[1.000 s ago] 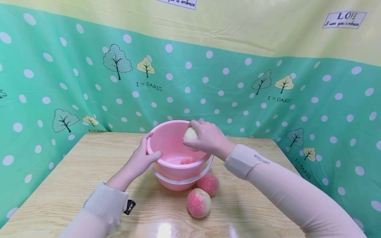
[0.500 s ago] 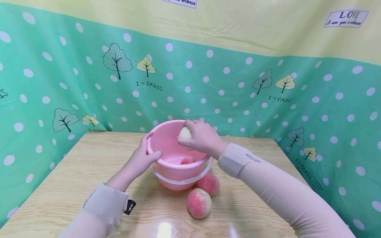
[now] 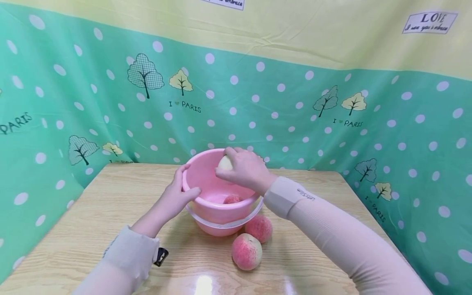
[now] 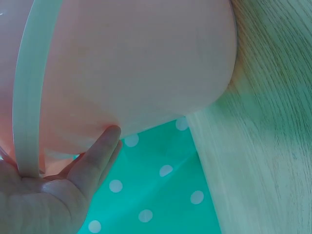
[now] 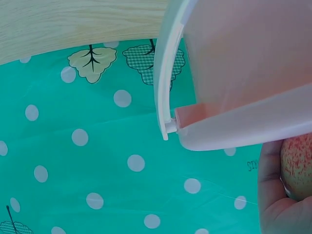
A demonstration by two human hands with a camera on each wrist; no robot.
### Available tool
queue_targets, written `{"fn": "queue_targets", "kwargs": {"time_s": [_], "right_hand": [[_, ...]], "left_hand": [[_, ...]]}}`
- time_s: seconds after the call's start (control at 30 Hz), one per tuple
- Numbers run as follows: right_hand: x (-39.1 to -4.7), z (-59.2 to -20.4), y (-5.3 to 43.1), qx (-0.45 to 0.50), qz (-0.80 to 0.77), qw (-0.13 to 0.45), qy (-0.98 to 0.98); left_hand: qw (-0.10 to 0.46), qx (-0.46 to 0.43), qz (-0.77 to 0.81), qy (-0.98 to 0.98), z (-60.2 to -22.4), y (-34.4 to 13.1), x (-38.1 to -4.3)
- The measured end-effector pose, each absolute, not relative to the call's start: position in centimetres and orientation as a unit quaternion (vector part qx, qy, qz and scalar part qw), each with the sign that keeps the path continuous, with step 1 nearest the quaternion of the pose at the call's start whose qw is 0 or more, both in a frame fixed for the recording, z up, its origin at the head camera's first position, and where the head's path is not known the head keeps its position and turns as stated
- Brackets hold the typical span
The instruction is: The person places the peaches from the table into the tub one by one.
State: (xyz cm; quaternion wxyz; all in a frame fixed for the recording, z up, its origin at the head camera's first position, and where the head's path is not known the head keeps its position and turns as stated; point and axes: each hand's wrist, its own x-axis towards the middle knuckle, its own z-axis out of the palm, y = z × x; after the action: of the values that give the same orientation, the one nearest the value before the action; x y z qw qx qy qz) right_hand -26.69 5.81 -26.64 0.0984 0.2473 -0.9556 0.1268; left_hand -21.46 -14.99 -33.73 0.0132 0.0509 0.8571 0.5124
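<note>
A pink bucket [image 3: 217,219] stands on the wooden table, its white handle [image 3: 221,225] hanging down in front. My left hand [image 3: 178,196] grips the bucket's left rim, thumb over the edge; in the left wrist view its fingers [image 4: 100,151] lie along the outer wall. Over the bucket's mouth, my right hand [image 3: 246,169] holds a pale peach [image 3: 225,163], which shows red speckles on the held peach [image 5: 298,165] in the right wrist view. Inside the bucket lies a red peach [image 3: 232,199], partly hidden by the near rim.
Two more peaches rest on the table [image 3: 121,200] at the bucket's front right: a red peach [image 3: 259,228] and, nearer, a pink-and-cream peach [image 3: 247,251]. A black clip [image 3: 161,256] shows at the left cuff. A green dotted curtain [image 3: 236,110] hangs behind the table.
My right hand has moved left with the peach, farther over the bucket's mouth. The left hand, the bucket and the other peaches have stayed where they were.
</note>
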Motion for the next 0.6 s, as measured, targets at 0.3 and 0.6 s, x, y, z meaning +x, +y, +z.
{"fn": "queue_targets", "kwargs": {"time_s": [0.3,0.6], "right_hand": [[-26.87,-26.75,5.58,0.244,0.11,0.092,-0.959],[-26.65,-27.17,5.53,0.239,0.111,0.062,-0.963]], "left_hand": [[0.015,0.048,0.513,0.857,-33.52,-14.92,-21.27],[0.011,0.051,0.514,0.856,-33.66,-14.98,-21.27]]}}
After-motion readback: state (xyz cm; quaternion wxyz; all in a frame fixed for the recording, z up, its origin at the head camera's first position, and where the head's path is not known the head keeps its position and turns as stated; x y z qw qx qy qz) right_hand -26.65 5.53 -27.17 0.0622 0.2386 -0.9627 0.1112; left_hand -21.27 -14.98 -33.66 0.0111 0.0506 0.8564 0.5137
